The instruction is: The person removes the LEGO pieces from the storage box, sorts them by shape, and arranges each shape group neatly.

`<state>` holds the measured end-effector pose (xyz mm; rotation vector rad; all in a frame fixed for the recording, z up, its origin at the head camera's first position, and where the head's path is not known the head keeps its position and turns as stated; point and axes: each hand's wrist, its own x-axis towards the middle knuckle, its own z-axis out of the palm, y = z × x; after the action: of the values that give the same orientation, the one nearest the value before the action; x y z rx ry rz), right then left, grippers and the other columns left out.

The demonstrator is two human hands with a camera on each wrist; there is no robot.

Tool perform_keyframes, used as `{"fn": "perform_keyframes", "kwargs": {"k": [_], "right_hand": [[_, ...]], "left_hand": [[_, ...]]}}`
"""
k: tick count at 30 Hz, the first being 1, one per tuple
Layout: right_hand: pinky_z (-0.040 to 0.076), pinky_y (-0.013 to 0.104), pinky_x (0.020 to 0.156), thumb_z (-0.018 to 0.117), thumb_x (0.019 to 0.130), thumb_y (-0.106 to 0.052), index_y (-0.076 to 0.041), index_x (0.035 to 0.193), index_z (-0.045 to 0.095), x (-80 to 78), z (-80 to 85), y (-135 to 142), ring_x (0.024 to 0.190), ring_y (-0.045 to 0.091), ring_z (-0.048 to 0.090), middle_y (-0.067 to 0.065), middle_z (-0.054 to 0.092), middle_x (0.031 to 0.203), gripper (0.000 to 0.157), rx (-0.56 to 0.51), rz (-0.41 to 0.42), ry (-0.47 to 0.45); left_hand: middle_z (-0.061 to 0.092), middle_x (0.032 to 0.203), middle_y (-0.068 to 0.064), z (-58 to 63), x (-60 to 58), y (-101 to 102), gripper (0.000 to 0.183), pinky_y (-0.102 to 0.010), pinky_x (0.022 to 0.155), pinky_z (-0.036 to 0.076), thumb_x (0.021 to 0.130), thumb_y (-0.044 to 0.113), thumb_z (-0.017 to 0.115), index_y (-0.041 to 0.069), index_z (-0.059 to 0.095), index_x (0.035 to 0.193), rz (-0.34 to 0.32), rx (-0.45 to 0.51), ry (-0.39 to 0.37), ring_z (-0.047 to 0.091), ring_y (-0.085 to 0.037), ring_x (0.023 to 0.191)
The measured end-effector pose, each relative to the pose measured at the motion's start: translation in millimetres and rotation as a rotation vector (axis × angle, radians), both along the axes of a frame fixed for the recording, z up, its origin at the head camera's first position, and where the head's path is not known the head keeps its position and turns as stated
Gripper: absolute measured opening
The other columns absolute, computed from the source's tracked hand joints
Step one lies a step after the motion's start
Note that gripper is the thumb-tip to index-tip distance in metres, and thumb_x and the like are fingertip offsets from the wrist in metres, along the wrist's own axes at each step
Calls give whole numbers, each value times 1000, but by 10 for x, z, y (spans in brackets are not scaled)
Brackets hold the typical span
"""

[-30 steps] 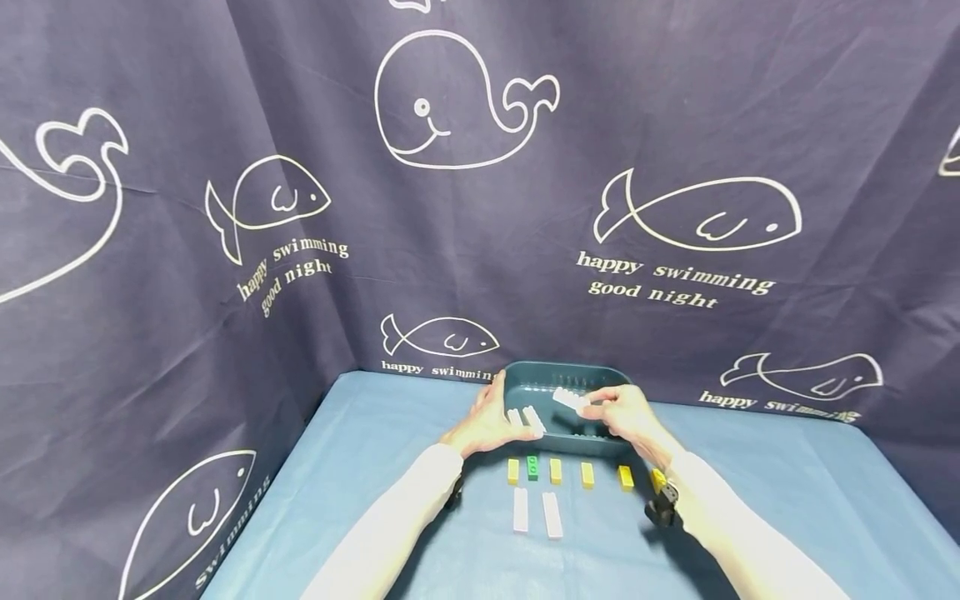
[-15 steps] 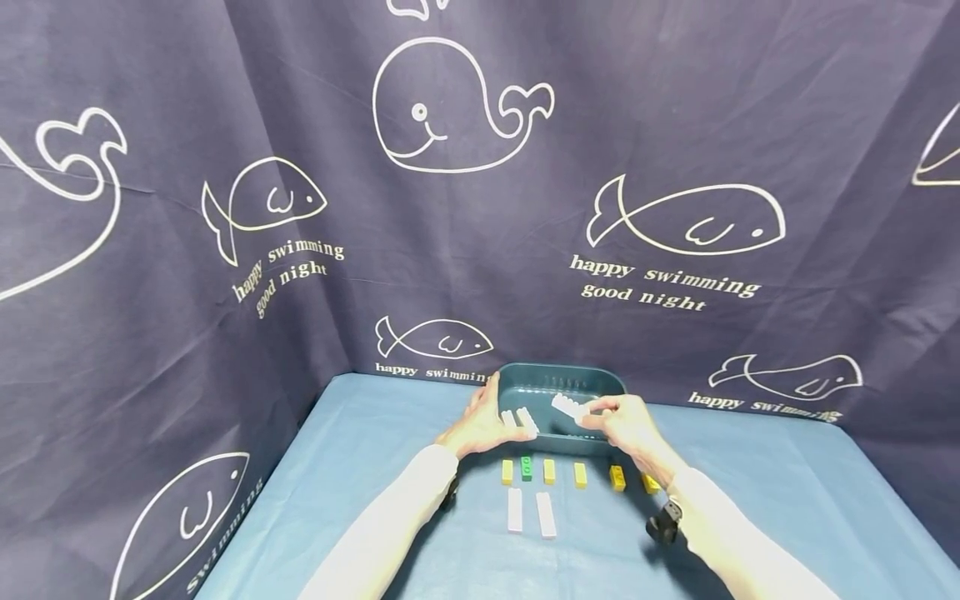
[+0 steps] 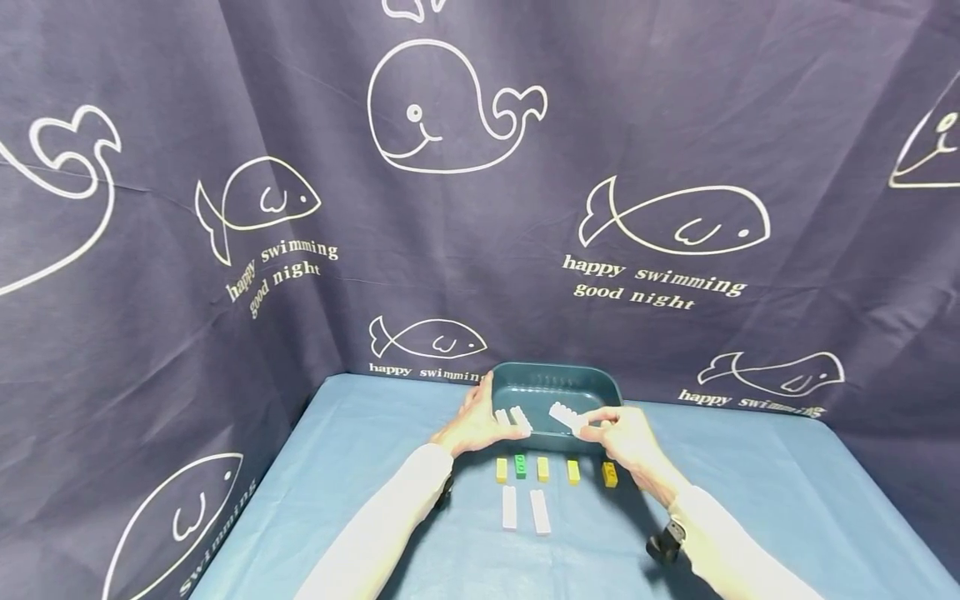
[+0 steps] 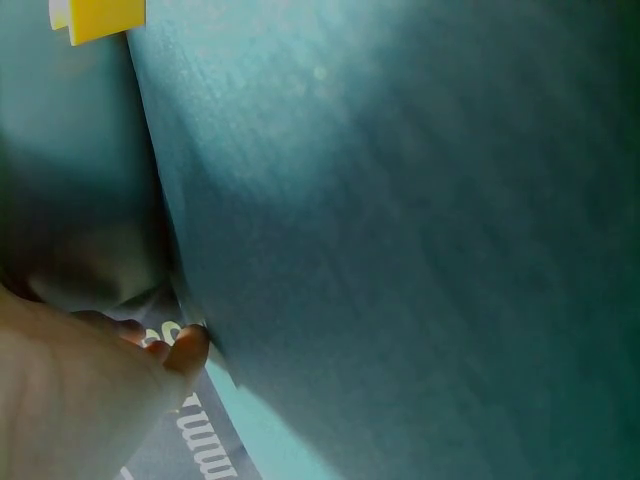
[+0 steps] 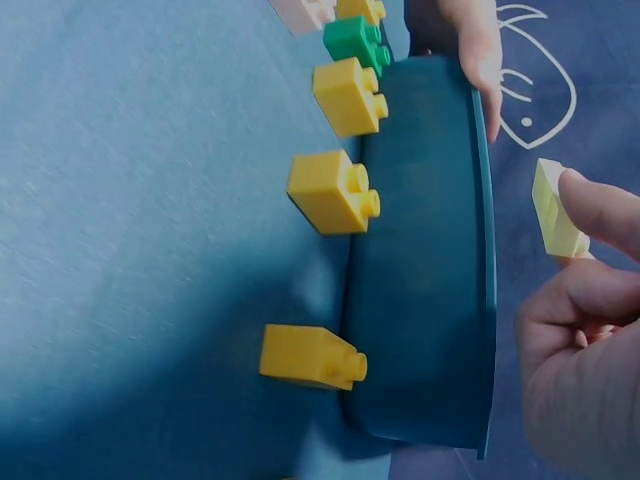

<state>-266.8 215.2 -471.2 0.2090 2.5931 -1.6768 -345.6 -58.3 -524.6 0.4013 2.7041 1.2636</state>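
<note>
- Fingers and thumb of my right hand pinch one end of a white brick, which slants over the bin.
- On the opposite side, my left hand rests against the bin's left end, its fingers extended, its thumb at the near rim.
- Two further white bricks stand beside that thumb; contact is unclear.
- Four yellow bricks and one green brick form a row on the table, before the bin.
- Two long white bricks lie nearer me.
</note>
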Motion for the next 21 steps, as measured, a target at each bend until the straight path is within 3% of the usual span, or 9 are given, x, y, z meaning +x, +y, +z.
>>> {"fn": "perform_keyframes", "kwargs": {"k": [14,21], "right_hand": [[33,24,57,88,81,-10,-1,111,84,372,-89,-30,60,7,39,-13,38,59,32,12,-80,22],[35,22,51,87,80,-7,1,108,83,571,-121,-61,53,5,40,-13,43,59,30,-37,-103,9]], "left_hand": [[26,181,-15,-19,-2,1,140,-66,130,33,73,58,95,17,10,177,0,7,5,27,-45,165],[25,182,-14,-6,4,10,138,-66,131,32,75,56,94,18,9,177,-4,-4,8,26,-44,166]]}}
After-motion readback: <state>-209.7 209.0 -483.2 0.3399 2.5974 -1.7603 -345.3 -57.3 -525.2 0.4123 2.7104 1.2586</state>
